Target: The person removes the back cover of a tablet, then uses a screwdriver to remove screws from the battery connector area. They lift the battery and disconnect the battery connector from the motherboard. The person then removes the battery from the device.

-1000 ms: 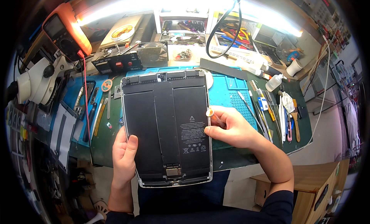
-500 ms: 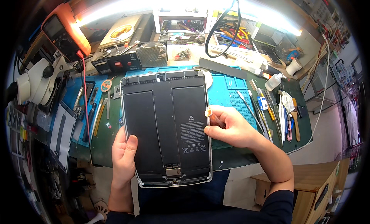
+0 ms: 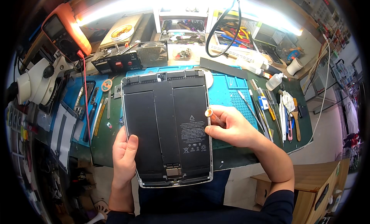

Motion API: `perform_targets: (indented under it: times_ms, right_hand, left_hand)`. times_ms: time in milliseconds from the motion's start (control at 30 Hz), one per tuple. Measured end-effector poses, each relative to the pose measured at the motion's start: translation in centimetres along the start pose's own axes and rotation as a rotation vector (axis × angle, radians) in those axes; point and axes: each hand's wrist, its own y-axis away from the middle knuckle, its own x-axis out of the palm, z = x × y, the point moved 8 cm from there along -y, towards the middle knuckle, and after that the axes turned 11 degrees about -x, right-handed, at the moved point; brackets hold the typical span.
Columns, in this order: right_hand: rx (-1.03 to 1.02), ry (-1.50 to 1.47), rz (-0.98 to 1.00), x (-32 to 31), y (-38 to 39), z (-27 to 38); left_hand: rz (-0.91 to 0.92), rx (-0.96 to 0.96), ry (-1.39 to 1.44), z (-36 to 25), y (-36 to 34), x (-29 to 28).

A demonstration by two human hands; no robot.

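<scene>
Black and silver: an opened tablet (image 3: 166, 127) in the middle of the frame

From where I stand, I see the tablet with its inside turned toward the person. Around it goes a thin silver rim (image 3: 211, 158). Within, two wide panels of dull black lie at left and at right, and a narrower black strip (image 3: 165, 108) runs between them. The right panel (image 3: 190, 104) carries a pale warning triangle, a block of very small print and, below this, some pale symbols; the left panel (image 3: 140, 120) is plain. Near the lower edge, at the centre, sits a small metal plate (image 3: 174, 172), beige-grey and a little shiny.

The left hand (image 3: 125, 150) holds the tablet at its lower left side, with the thumb laid over the front. The right hand (image 3: 231, 125) is closed around a slim tool (image 3: 217, 119) with an orange end, and its thumb tip comes to the tablet's right edge; whether this hand also carries weight, I cannot tell. Behind the tablet, toward the right of the frame, a blue mat (image 3: 227, 89) lies on the dark green bench top (image 3: 104, 152).
</scene>
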Motion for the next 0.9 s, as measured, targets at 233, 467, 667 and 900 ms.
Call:
perform_targets:
  times_ms: [233, 467, 667, 900]
  right_hand:
    - [0.023, 0.038, 0.018, -0.04, -0.07, 0.24]
    - [0.024, 0.032, 0.005, -0.06, -0.02, 0.29]
    - [0.040, 0.004, -0.001, 0.15, -0.06, 0.65]
    - [0.033, 0.010, 0.004, 0.15, -0.09, 0.63]
  left_hand:
    - [-0.008, 0.002, 0.001, -0.05, 0.03, 0.07]
    - [0.008, 0.007, 0.000, -0.03, -0.01, 0.04]
    - [0.010, 0.000, -0.001, -0.05, 0.01, 0.07]
    - [0.013, -0.002, -0.001, -0.12, 0.01, 0.05]
